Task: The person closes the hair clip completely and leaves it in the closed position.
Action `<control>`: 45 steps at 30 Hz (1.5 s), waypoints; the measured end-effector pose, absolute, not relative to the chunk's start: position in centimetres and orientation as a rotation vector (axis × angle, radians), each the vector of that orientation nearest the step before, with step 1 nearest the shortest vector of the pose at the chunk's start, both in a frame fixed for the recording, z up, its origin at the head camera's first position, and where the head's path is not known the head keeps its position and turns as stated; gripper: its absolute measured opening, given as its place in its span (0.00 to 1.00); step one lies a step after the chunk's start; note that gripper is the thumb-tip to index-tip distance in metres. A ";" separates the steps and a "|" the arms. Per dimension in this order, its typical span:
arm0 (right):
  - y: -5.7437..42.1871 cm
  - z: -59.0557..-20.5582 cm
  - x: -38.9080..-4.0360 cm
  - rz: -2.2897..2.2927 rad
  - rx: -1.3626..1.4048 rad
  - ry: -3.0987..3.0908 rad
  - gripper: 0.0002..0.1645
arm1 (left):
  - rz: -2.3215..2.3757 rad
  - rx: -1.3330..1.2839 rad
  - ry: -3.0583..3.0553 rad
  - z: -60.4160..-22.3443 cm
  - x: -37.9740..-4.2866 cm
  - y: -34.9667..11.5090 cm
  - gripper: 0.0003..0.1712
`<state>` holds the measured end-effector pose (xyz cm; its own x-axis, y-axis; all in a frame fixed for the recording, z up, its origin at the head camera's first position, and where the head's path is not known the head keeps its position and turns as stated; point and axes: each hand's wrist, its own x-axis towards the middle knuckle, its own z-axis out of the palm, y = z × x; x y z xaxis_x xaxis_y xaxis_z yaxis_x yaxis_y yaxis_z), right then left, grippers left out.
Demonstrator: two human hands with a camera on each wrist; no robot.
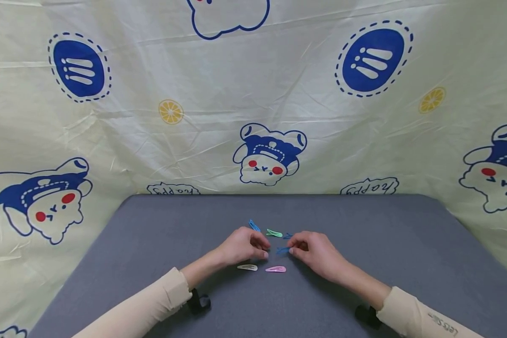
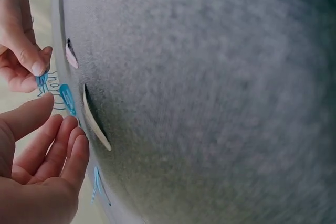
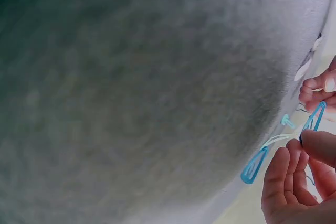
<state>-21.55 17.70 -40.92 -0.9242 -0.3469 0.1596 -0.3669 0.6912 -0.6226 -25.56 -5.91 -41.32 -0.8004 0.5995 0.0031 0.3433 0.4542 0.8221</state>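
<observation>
A blue snap hair clip (image 1: 282,250) was pinched by one end between the thumb and fingers of the right hand (image 1: 318,253), its other end pointing toward the left hand (image 1: 241,246), whose fingers were loosely bent. Five more clips lay on the desk (image 1: 253,305). Beyond the hands, a slanted blue clip (image 1: 254,226), a green clip (image 1: 273,233) with its two prongs spread and a second blue clip (image 1: 287,236), partly hidden by the right hand, formed a loose row. On the near side, a cream clip (image 1: 247,267) and a pink clip (image 1: 275,269) lay side by side, apart, the pink one narrowing leftward.
</observation>
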 end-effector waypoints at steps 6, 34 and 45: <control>17.3 -40.5 -20.9 1.099 0.557 -2.833 0.08 | 1.295 0.794 2.458 -40.9 -25.3 -6.5 0.12; 15.8 -38.7 -17.4 1.210 0.400 -2.689 0.10 | 1.508 0.768 2.451 -38.8 -22.2 -8.5 0.13; 15.4 -37.6 -15.6 1.246 0.416 -2.601 0.09 | 1.439 0.820 2.546 -37.6 -20.1 -9.0 0.12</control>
<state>-15.59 15.42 -37.64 -0.9339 -0.1551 0.3222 -0.3483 0.5985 -0.7215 -20.14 -8.98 -37.63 -0.8492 0.5005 0.1683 0.4023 0.4067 0.8202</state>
